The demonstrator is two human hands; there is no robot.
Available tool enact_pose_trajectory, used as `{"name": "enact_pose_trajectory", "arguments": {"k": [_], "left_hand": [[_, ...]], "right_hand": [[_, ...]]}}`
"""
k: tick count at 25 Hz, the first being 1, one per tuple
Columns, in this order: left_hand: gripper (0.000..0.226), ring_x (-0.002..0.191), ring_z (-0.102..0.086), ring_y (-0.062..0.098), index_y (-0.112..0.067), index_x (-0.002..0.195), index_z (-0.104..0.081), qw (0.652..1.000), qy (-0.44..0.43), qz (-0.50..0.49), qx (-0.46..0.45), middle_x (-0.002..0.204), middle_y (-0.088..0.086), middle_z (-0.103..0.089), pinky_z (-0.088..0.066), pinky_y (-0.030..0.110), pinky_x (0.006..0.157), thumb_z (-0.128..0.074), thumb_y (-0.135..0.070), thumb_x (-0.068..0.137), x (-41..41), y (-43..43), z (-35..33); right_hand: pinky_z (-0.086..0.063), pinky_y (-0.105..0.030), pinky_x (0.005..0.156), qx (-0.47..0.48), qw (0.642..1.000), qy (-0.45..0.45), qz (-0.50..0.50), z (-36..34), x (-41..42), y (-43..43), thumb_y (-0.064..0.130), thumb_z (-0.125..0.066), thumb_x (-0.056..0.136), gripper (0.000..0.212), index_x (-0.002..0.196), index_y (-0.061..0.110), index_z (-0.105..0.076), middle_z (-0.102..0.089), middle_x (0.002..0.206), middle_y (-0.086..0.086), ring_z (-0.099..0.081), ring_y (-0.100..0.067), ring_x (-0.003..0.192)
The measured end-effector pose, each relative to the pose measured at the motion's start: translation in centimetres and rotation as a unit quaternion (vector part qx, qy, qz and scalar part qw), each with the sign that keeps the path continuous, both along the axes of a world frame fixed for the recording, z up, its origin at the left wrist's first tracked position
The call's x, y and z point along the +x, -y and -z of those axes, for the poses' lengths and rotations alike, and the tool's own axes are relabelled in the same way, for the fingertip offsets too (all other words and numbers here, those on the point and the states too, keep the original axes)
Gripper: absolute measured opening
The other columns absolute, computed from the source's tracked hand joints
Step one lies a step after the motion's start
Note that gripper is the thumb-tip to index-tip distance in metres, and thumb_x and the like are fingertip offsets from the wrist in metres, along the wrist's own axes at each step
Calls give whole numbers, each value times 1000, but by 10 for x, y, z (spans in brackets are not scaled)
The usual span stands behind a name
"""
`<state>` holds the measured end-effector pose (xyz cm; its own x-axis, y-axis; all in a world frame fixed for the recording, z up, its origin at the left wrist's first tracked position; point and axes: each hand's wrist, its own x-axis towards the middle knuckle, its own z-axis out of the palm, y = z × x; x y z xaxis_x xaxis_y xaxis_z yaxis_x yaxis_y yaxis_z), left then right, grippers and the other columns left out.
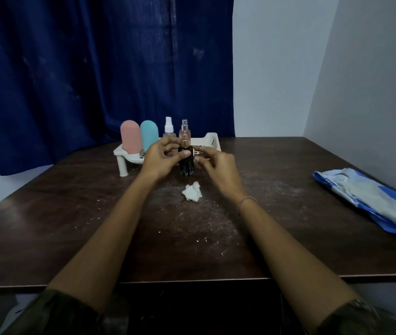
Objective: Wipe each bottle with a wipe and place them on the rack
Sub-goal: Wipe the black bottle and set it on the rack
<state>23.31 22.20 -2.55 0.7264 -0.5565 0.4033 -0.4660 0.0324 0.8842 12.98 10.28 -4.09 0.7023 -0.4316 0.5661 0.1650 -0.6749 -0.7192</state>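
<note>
L hand [160,158] grips 1 dark bottle [187,166]; R hand [218,165] beside it, grip unclear. 4 bottles [130,136] on rack [212,140], 1 wipe [192,191].

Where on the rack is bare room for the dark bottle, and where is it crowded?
On the rack, the right end, between the pink spray bottle and the right wall, looks bare, though the left hand and right hand hide part. The left part is crowded: pink bottle, teal bottle, white spray bottle stand close.

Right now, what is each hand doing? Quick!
Left hand: holding the dark bottle.
Right hand: fingertips at the bottle; grip cannot be told.
</note>
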Motion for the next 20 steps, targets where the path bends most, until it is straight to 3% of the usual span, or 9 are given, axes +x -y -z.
{"name": "enact_pose_trajectory", "arguments": {"k": [3, 5, 7, 9, 13, 16, 18, 20], "left_hand": [[29, 99, -61, 21, -9, 108, -57, 997, -57, -3, -49, 111, 14, -65, -51, 38, 92, -69, -8, 81, 7, -1, 9], [35, 102, -60, 19, -7, 116, -56, 996, -77, -1, -47, 117, 14, -63, -54, 27, 83, -67, -7, 83, 10, -1, 12], [44, 111, -59, 20, -6, 127, -52, 996, -84, 9, -30, 124, 13, -60, -54, 18, 73, -65, -7, 85, 14, -1, 14], [49, 117, -56, 21, -9, 133, -49, 996, -84, 18, 1, 127, 12, -59, -52, 19, 73, -63, -7, 86, 19, -3, 18], [46, 101, -63, 19, -25, 127, -53, 995, -86, 47, 8, 112, 9, -68, -52, 27, 69, -61, -4, 87, 21, -6, 24], [44, 98, -63, 15, -32, 122, -56, 995, -73, 64, 13, 105, -2, -67, -52, 26, 67, -61, -6, 88, 20, -7, 24], [44, 96, -60, 6, -33, 123, -55, 995, -70, 70, 20, 99, -16, -61, -54, 26, 70, -59, -5, 89, 18, -8, 24], [45, 97, -57, 2, -33, 123, -55, 995, -60, 80, 25, 102, -20, -56, -55, 27, 74, -59, -5, 89, 18, -9, 23]], "right_hand": [[-54, -28, 84, -68, 996, -59, 3, 5, -5, 5, 13, -63, 86, 28, 114, 10, -64, -70, 100, -8, -66, -12, 84], [-47, -12, 82, -145, 982, -118, -11, 5, -9, 8, 17, -67, 83, 23, 105, 11, -69, -69, 103, -4, -60, -6, 88], [-41, -2, 76, -163, 971, -166, -54, 6, -11, 8, 20, -70, 80, 23, 101, 11, -71, -69, 101, -1, -56, 2, 84], [-42, -3, 75, -178, 959, -203, -91, 8, -10, 7, 21, -72, 77, 27, 102, 12, -70, -68, 102, 0, -55, 2, 83], [-48, -17, 79, -231, 940, -219, -126, 8, -7, 3, 19, -75, 74, 33, 106, 10, -68, -65, 100, -1, -58, -9, 87], [-45, -12, 75, -254, 927, -245, -130, 8, -6, 2, 15, -74, 76, 30, 105, 11, -68, -65, 101, -1, -56, -6, 84], [-40, -7, 70, -246, 935, -232, -108, 5, -7, 3, 14, -71, 79, 27, 105, 12, -68, -65, 101, 1, -52, -2, 81], [-39, -7, 69, -210, 962, -160, -67, 2, -8, 6, 14, -69, 80, 26, 106, 12, -68, -63, 97, 3, -52, -4, 83]]}}
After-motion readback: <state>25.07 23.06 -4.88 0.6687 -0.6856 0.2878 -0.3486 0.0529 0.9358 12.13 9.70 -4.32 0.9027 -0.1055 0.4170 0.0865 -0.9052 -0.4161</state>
